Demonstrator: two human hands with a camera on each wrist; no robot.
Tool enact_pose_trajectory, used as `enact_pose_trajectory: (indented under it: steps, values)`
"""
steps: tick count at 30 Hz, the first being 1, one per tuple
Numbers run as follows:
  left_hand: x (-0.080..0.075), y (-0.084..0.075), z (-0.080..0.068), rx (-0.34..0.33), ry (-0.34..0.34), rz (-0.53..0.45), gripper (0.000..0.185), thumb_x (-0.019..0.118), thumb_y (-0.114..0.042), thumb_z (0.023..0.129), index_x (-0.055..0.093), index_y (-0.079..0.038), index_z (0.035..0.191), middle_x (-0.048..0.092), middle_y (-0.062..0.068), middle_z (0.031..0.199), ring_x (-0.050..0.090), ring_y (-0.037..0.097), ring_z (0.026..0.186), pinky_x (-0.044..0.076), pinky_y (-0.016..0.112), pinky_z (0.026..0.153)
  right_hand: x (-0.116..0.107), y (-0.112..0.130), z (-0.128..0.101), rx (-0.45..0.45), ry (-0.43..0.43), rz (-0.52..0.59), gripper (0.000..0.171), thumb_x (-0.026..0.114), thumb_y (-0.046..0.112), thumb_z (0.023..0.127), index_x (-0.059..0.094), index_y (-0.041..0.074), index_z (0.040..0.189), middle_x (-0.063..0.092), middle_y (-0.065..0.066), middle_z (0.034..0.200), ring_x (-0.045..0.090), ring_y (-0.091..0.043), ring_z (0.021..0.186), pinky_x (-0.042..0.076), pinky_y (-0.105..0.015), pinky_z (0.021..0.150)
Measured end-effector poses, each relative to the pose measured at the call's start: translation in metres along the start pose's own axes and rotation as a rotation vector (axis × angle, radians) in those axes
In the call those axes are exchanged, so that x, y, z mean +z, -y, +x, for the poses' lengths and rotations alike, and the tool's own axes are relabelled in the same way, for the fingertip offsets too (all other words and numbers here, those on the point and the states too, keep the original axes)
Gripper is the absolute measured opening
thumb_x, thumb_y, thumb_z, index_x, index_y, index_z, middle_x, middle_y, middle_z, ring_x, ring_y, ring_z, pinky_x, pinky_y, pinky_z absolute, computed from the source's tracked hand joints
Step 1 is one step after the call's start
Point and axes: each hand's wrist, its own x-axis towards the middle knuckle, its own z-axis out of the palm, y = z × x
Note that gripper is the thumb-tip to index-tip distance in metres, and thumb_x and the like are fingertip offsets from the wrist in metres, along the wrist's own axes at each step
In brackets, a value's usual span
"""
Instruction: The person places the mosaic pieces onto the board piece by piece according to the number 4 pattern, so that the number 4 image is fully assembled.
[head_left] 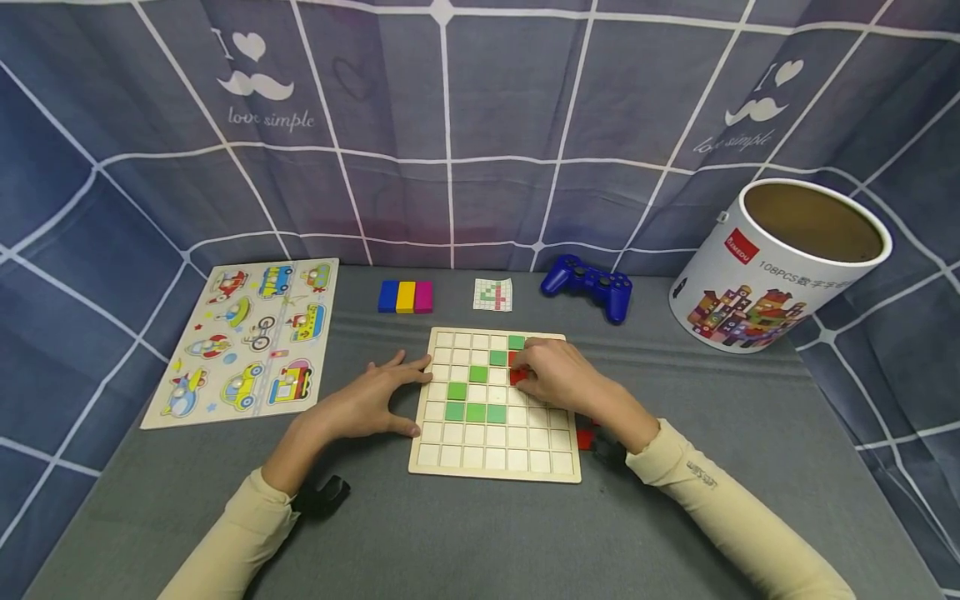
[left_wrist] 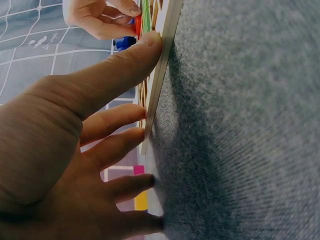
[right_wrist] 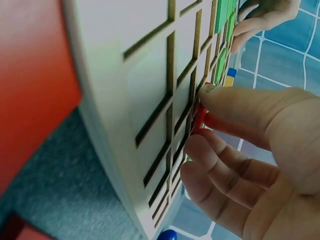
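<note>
Fingers (right_wrist: 201,150) of the right hand (head_left: 558,375) pinch a red tile (head_left: 517,377) on the gridded board (head_left: 495,475), near green tiles (head_left: 498,358); left hand (head_left: 360,406) lies spread against its edge. Placing step, I reckon; next, square it up, let go.

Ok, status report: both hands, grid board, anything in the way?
Left hand touching left edge of wooden grid board. Right hand pinching red tile at board. Blue game controller beyond board, not in the way.

Slim gap btwn brd (head_left: 473,456) & ctrlr (head_left: 588,284)
</note>
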Motion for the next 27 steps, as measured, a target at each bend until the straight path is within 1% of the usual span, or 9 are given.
enact_pose_trajectory:
  steps: [3,6,9,12,16,18,21,27]
  values:
    - [0.000,0.000,0.000,0.001,0.000,-0.001,0.079,0.089,-0.031,0.076,0.055,-0.009,0.144,0.028,0.006,0.163,0.011,0.042,0.150,0.008,0.074,0.109,0.000,0.003,0.002,0.010,0.019,0.009,0.012,0.080,0.008,0.082,0.078,0.012,0.093,0.061,0.002,0.083,0.049,-0.011,0.069,0.044,-0.030,0.061]
    - [0.000,-0.001,-0.001,0.003,-0.001,-0.005,0.079,0.089,-0.031,0.076,0.055,-0.009,0.144,0.028,0.006,0.163,0.011,0.042,0.149,0.007,0.074,0.109,0.000,0.004,0.003,0.007,0.023,0.007,0.010,0.081,0.009,0.083,0.074,0.014,0.089,0.058,0.003,0.079,0.047,-0.011,0.068,0.042,-0.030,0.060]
    - [0.000,-0.001,-0.001,0.003,0.000,-0.009,0.079,0.089,-0.031,0.076,0.054,-0.009,0.144,0.027,0.006,0.163,0.010,0.042,0.149,0.007,0.074,0.109,0.000,0.003,0.003,-0.006,0.011,0.007,0.013,0.081,0.010,0.082,0.071,0.015,0.086,0.055,0.004,0.076,0.046,-0.012,0.067,0.040,-0.030,0.058]
    - [0.000,-0.001,-0.001,0.000,0.001,-0.009,0.079,0.089,-0.030,0.076,0.054,-0.009,0.144,0.027,0.006,0.163,0.010,0.042,0.150,0.007,0.074,0.109,-0.003,0.001,-0.001,-0.009,-0.016,0.024,0.014,0.081,0.008,0.080,0.071,0.014,0.088,0.058,0.003,0.078,0.049,-0.011,0.068,0.042,-0.031,0.059]
    - [0.000,-0.001,0.000,0.003,0.003,-0.004,0.079,0.089,-0.031,0.076,0.054,-0.009,0.144,0.027,0.006,0.163,0.011,0.042,0.149,0.008,0.074,0.109,-0.009,-0.008,-0.010,0.028,-0.042,0.049,0.014,0.078,0.007,0.080,0.074,0.012,0.093,0.064,0.001,0.083,0.056,-0.012,0.071,0.048,-0.032,0.062]
    - [0.000,-0.001,0.001,0.004,0.006,-0.004,0.080,0.089,-0.031,0.076,0.054,-0.009,0.144,0.027,0.006,0.163,0.010,0.042,0.149,0.008,0.074,0.109,-0.013,-0.014,-0.016,0.056,-0.045,0.043,0.014,0.077,0.007,0.081,0.075,0.010,0.094,0.065,0.000,0.084,0.058,-0.013,0.072,0.049,-0.033,0.062]
    - [-0.001,-0.001,0.001,0.006,0.006,-0.004,0.080,0.089,-0.031,0.076,0.054,-0.009,0.144,0.027,0.006,0.163,0.011,0.042,0.149,0.008,0.074,0.109,-0.018,-0.023,-0.027,0.091,-0.038,0.029,0.016,0.080,0.009,0.081,0.075,0.008,0.096,0.066,-0.001,0.086,0.061,-0.013,0.074,0.051,-0.033,0.063]
    - [-0.001,-0.001,0.000,0.010,0.002,-0.006,0.079,0.089,-0.030,0.076,0.054,-0.009,0.144,0.027,0.007,0.163,0.010,0.042,0.149,0.008,0.074,0.109,-0.028,-0.041,-0.047,0.155,-0.006,0.005,0.020,0.083,0.011,0.082,0.075,0.007,0.100,0.066,-0.002,0.086,0.057,-0.015,0.071,0.047,-0.034,0.060]
